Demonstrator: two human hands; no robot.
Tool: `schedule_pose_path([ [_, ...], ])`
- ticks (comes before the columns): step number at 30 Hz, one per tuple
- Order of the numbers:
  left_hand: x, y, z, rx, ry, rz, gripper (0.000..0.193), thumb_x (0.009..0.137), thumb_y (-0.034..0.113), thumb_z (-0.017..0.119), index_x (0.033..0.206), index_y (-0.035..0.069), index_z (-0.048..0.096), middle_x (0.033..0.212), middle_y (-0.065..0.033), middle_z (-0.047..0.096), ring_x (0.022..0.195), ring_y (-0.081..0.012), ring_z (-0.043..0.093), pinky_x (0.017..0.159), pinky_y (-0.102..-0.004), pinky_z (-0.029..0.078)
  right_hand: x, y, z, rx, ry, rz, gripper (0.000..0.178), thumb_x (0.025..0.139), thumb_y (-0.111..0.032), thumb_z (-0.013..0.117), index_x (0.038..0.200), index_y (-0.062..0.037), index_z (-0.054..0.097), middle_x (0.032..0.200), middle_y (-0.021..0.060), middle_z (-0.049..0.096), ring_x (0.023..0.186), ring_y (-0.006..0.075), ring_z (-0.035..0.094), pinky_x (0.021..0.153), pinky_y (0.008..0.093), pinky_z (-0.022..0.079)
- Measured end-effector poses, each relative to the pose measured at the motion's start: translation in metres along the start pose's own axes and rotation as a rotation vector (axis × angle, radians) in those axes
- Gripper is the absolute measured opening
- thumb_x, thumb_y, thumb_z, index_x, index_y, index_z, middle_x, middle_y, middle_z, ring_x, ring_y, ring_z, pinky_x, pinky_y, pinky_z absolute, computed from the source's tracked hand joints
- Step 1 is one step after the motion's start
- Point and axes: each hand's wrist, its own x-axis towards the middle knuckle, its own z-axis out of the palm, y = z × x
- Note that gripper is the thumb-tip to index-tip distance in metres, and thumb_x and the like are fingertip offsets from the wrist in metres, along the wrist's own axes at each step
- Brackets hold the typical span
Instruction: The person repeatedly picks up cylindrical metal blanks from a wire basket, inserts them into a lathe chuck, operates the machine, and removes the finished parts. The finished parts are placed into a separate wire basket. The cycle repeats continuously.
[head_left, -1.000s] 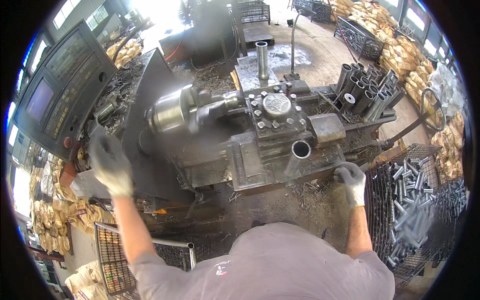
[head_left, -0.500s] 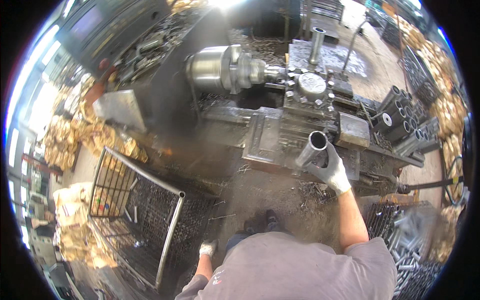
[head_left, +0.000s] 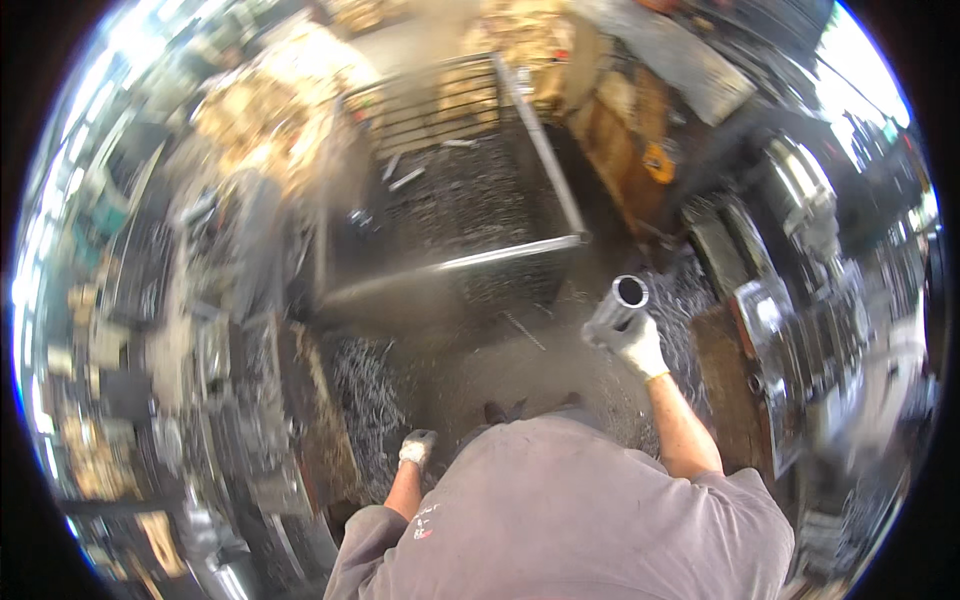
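A short, shiny metal tube (head_left: 607, 322) stands tilted in my right hand (head_left: 643, 350), its round open end facing up. The white-gloved fingers are wrapped round the tube's side, and some of them are hidden behind it. My left hand (head_left: 417, 448), gloved too, hangs low beside my body, away from any machine. It is small and smeared here, so its fingers cannot be made out. Ahead of me is a large wire-mesh bin (head_left: 505, 252) with a metal rim; dark metal chips (head_left: 450, 190) and a few pale pieces lie inside it.
On the right stands a lathe-like machine (head_left: 800, 330) with a shiny round chuck (head_left: 800, 175). Another blurred machine (head_left: 250, 420) is on the left. Curled metal shavings (head_left: 365, 395) litter the floor near both. Yellowish sacks (head_left: 285, 110) are piled beyond the bin.
My view has swung left, from the machine to the mesh bin, which now lies ahead. The tube has travelled with my right hand, away from the machine. My left hand still hangs low.
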Motion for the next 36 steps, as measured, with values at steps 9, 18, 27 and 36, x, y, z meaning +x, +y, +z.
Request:
schedule_pose_path([
  [9,-0.134,-0.210,-0.032,-0.663,0.427,-0.500,0.042,0.097,0.032,0.061,0.120,0.002,0.078,0.108,-0.0184,0.079,0.088,-0.0271,0.078,0.076,-0.0446,0.058,-0.017,-0.156,0.249,-0.324,-0.795,-0.493,0.055,0.082,-0.037,0.086,0.125,-0.0078,0.070,0.106,0.0206,0.079,0.101,0.0371,0.078,0.090,0.0444,0.060],
  [18,-0.238,-0.237,0.127,-1.431,1.140,-1.111,0.065,0.107,0.050,0.046,0.148,0.001,0.059,0.137,-0.0223,0.066,0.124,-0.0377,0.067,0.101,-0.0477,0.055,-0.079,-0.292,0.413,-0.311,-1.265,-1.089,0.051,0.083,-0.031,0.086,0.126,-0.0092,0.070,0.109,0.0201,0.077,0.101,0.0405,0.076,0.087,0.0464,0.061],
  [27,-0.359,-0.116,-0.010,-0.977,2.137,-1.535,0.071,0.111,0.057,0.044,0.154,0.001,0.052,0.148,-0.0314,0.060,0.132,-0.0484,0.062,0.111,-0.0518,0.053,-0.101,-0.343,0.581,-0.203,-1.588,-1.368,0.068,0.081,-0.033,0.085,0.141,-0.0132,0.060,0.105,0.0224,0.077,0.098,0.0454,0.074,0.084,0.0512,0.061],
  [36,-0.415,-0.155,-0.009,-1.358,2.108,-1.091,0.065,0.111,0.055,0.049,0.149,0.004,0.059,0.127,-0.0201,0.073,0.112,-0.0326,0.070,0.100,-0.0470,0.053,-0.063,-0.505,0.587,-0.476,-1.882,-1.711,0.034,0.085,-0.028,0.079,0.112,-0.0066,0.078,0.094,0.0190,0.078,0.084,0.0368,0.077,0.077,0.0462,0.062],
])
